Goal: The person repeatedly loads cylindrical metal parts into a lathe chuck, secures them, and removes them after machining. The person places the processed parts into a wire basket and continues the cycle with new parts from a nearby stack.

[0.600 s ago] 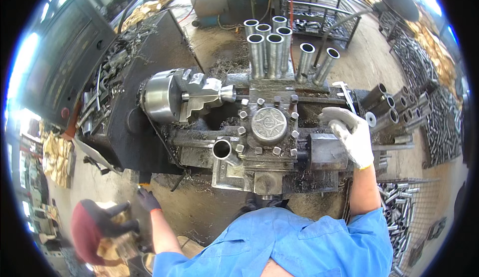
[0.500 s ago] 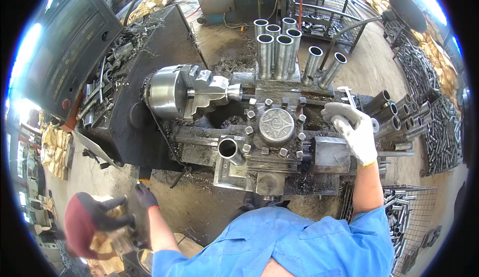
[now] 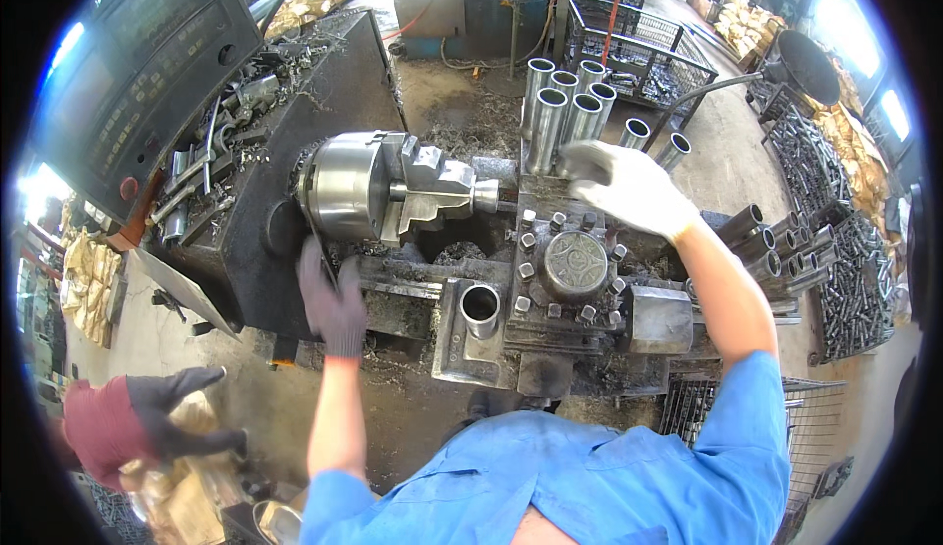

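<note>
The metal machine bed (image 3: 393, 278) carries a sliding carriage, its surfaces dark with grime and sprinkled with shavings. On the carriage sits a square block (image 3: 575, 265) ringed with bolts. At its left front, a flat metal plate (image 3: 450, 356) holds one short tube (image 3: 481, 314) standing upright. Behind the block, a cluster of six tubes (image 3: 546, 133) stands upright, with two more tubes (image 3: 674, 152) to the right, their lower ends partly hidden. The dark machine cover (image 3: 329, 103) at left bears loose metal pieces (image 3: 231, 133). Wire crates (image 3: 638, 49) stand on the floor (image 3: 403, 427).
</note>
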Demonstrator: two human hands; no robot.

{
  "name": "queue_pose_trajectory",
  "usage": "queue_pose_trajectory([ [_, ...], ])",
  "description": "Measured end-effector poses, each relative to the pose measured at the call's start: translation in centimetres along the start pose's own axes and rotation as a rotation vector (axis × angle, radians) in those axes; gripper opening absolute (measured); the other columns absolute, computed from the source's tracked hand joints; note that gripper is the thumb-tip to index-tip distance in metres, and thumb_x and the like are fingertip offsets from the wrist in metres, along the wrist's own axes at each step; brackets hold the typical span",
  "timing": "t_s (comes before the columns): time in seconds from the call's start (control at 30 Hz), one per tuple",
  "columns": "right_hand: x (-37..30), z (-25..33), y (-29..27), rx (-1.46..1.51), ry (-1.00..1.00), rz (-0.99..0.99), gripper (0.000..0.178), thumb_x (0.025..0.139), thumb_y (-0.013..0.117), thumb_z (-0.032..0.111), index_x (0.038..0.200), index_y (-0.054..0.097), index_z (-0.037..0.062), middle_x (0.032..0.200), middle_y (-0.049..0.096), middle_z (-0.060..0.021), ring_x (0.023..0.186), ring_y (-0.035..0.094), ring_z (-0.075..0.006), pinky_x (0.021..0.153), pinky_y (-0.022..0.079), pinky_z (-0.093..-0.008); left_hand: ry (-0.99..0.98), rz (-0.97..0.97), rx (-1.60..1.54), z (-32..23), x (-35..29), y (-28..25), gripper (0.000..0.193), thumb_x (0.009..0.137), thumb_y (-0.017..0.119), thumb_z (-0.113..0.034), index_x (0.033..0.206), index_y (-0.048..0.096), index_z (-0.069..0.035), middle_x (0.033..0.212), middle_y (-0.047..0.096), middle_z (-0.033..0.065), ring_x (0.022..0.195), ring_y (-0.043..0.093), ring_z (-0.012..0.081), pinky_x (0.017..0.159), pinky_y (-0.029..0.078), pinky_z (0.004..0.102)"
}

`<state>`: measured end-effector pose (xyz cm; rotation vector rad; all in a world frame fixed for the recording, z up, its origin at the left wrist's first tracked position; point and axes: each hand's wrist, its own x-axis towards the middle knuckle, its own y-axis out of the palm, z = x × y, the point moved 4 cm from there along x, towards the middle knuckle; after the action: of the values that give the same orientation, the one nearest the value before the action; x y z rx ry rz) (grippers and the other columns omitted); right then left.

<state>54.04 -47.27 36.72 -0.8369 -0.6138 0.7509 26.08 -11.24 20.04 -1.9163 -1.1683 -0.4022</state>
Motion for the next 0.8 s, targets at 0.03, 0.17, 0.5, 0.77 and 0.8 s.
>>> queue_pose_trajectory([
  [0.03, 2.5, -0.8, 1.0, -0.021, -0.009, 0.116, 0.070, 0.091, 0.073, 0.040, 0.148, 0.058, 0.0024, 0.131, 0.074, -0.0220, 0.120, 0.072, -0.0351, 0.106, 0.055, -0.0431, 0.248, -0.088, 0.246, -2.8, 4.6, 1.8, 0.070, 0.094, 0.078, -0.027, 0.153, 0.051, 0.000, 0.151, 0.056, 0.0250, 0.145, 0.050, 0.0431, 0.128, 0.030, 0.0551],
  [0.17, 12.9, -3.7, 9.1, -0.274, 0.068, 0.495, 0.095, 0.082, 0.078, 0.053, 0.151, 0.052, -0.0073, 0.142, 0.068, -0.0261, 0.131, 0.066, -0.0391, 0.114, 0.051, -0.0426, 0.349, 0.090, 0.530, -6.4, 13.5, 8.1, 0.059, 0.094, 0.074, -0.039, 0.142, 0.063, -0.008, 0.154, 0.057, 0.0170, 0.152, 0.043, 0.0379, 0.131, 0.024, 0.0541],
  [0.5, 13.6, -5.5, 15.6, -0.285, -0.037, 0.501, 0.065, 0.073, 0.084, 0.045, 0.114, 0.074, -0.0044, 0.098, 0.078, -0.0208, 0.086, 0.074, -0.0380, 0.082, 0.059, -0.0454, 0.420, 0.082, 0.456, -3.6, 13.4, 9.0, 0.065, 0.094, 0.071, -0.043, 0.148, 0.059, -0.007, 0.154, 0.056, 0.0166, 0.151, 0.043, 0.0396, 0.130, 0.022, 0.0595],
  [0.77, 16.5, -5.2, 16.9, 0.168, 0.117, 0.988, 0.047, 0.083, 0.092, 0.035, 0.109, 0.079, -0.0018, 0.103, 0.080, -0.0149, 0.088, 0.073, -0.0214, 0.077, 0.060, -0.0388, 0.445, 0.068, 0.453, -3.4, 13.3, 9.1, 0.064, 0.096, 0.069, -0.043, 0.148, 0.059, -0.006, 0.155, 0.056, 0.0178, 0.151, 0.044, 0.0400, 0.130, 0.022, 0.0603],
  [0.8, 16.6, -5.5, 16.9, 0.063, 0.124, 0.939, 0.046, 0.082, 0.091, 0.034, 0.107, 0.078, -0.0029, 0.098, 0.080, -0.0153, 0.087, 0.073, -0.0212, 0.076, 0.059, -0.0384, 0.456, 0.068, 0.470, -3.4, 13.3, 9.2, 0.064, 0.096, 0.069, -0.043, 0.147, 0.059, -0.006, 0.155, 0.055, 0.0185, 0.150, 0.044, 0.0403, 0.130, 0.022, 0.0609],
])
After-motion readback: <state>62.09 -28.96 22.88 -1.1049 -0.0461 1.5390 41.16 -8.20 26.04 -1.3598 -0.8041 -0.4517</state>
